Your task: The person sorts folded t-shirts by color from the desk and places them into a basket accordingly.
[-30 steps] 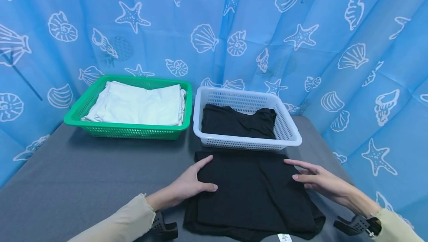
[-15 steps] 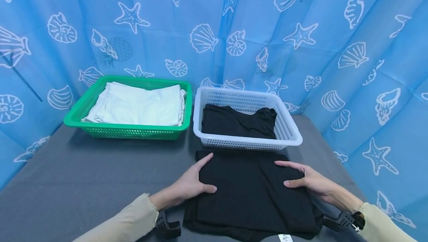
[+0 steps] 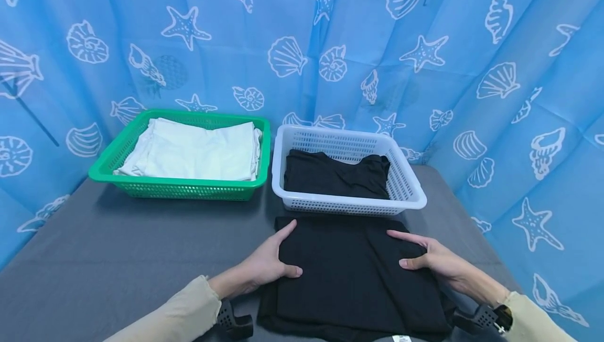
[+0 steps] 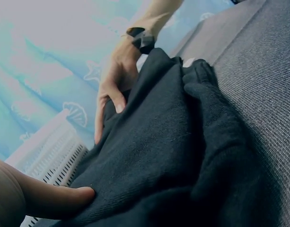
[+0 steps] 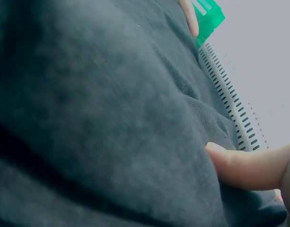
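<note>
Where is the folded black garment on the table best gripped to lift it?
Probably by its two side edges, coming in from left and right, where the left hand and right hand already rest. The folded black garment lies flat and limp, so both sides need support.

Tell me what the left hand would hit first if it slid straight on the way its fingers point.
The left hand rests on the folded black garment, fingers pointing away and slightly right. Going straight on, it would probably meet the white basket at its near wall first, though depth is hard to judge.
</note>
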Action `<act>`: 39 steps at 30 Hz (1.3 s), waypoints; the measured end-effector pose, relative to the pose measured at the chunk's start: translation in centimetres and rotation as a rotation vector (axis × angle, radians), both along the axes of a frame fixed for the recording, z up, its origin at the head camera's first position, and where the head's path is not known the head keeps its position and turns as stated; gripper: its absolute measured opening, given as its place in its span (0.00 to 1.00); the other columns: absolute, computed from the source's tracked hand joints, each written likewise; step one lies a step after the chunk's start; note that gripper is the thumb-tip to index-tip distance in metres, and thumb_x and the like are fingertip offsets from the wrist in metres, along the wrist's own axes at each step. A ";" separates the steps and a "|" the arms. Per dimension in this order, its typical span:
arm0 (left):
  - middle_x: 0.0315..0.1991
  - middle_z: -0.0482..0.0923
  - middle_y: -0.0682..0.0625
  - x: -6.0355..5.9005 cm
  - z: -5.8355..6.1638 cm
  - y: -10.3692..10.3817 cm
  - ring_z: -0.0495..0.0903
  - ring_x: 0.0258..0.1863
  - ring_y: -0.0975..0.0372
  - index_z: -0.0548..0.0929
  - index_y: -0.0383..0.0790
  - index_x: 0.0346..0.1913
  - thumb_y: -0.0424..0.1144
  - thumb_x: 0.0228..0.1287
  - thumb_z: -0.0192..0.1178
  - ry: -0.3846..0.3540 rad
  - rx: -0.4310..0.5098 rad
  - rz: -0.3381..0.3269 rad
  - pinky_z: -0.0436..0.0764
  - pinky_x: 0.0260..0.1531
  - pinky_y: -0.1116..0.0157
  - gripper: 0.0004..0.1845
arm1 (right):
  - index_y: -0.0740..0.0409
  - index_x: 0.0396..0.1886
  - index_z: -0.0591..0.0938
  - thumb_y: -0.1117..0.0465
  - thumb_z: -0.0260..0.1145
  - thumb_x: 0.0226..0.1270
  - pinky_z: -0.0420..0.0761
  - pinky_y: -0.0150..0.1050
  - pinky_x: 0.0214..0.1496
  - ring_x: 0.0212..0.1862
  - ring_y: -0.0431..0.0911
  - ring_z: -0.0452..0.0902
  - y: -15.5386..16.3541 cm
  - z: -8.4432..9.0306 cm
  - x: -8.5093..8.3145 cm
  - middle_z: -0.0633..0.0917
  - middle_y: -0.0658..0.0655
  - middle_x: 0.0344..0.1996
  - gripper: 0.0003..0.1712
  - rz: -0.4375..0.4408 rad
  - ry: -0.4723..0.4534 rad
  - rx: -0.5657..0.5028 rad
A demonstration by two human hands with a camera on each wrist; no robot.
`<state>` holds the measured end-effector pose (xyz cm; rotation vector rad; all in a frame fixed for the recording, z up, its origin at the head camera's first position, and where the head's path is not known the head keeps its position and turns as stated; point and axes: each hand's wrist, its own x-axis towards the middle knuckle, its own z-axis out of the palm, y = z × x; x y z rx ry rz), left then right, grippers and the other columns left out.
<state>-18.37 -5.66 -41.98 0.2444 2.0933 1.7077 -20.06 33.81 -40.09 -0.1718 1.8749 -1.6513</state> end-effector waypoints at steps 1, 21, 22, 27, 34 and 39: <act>0.73 0.58 0.41 0.0 0.0 0.0 0.59 0.70 0.45 0.51 0.48 0.79 0.25 0.50 0.74 -0.001 0.000 0.001 0.56 0.66 0.42 0.57 | 0.56 0.77 0.61 0.70 0.64 0.68 0.77 0.47 0.56 0.59 0.50 0.75 0.0 0.0 0.0 0.75 0.61 0.62 0.39 -0.001 -0.001 0.001; 0.70 0.64 0.45 0.4 1.2 -0.2 0.68 0.64 0.52 0.52 0.52 0.79 0.25 0.52 0.73 0.097 0.055 -0.055 0.65 0.63 0.46 0.55 | 0.60 0.76 0.61 0.67 0.65 0.69 0.79 0.47 0.53 0.57 0.52 0.77 -0.7 2.9 1.1 0.74 0.66 0.62 0.39 0.014 0.185 0.131; 0.69 0.65 0.45 0.4 1.4 -0.3 0.69 0.64 0.53 0.52 0.52 0.79 0.25 0.53 0.72 0.104 0.058 -0.064 0.66 0.63 0.47 0.55 | 0.60 0.76 0.61 0.66 0.65 0.69 0.79 0.47 0.53 0.57 0.52 0.77 -0.8 3.3 1.2 0.74 0.67 0.62 0.38 0.023 0.205 0.142; 0.68 0.67 0.50 1.1 3.0 -0.5 0.71 0.62 0.57 0.51 0.54 0.79 0.27 0.54 0.72 0.158 0.031 -0.109 0.67 0.63 0.48 0.55 | 0.56 0.76 0.63 0.65 0.66 0.69 0.79 0.44 0.54 0.58 0.51 0.77 -1.1 5.0 1.6 0.74 0.66 0.62 0.38 0.055 0.280 0.207; 0.67 0.68 0.54 2.2 5.8 -0.9 0.72 0.60 0.60 0.51 0.58 0.79 0.29 0.55 0.72 0.195 0.046 -0.149 0.68 0.62 0.49 0.54 | 0.54 0.76 0.63 0.68 0.63 0.70 0.78 0.43 0.55 0.59 0.51 0.76 -0.9 6.7 2.0 0.76 0.63 0.62 0.37 0.096 0.324 0.185; 0.66 0.69 0.55 2.5 6.7 -1.4 0.72 0.60 0.61 0.52 0.59 0.78 0.29 0.55 0.72 0.221 0.078 -0.155 0.69 0.61 0.52 0.54 | 0.55 0.77 0.61 0.72 0.60 0.71 0.78 0.46 0.55 0.60 0.53 0.75 -0.6 7.9 2.3 0.76 0.60 0.63 0.37 0.117 0.329 0.125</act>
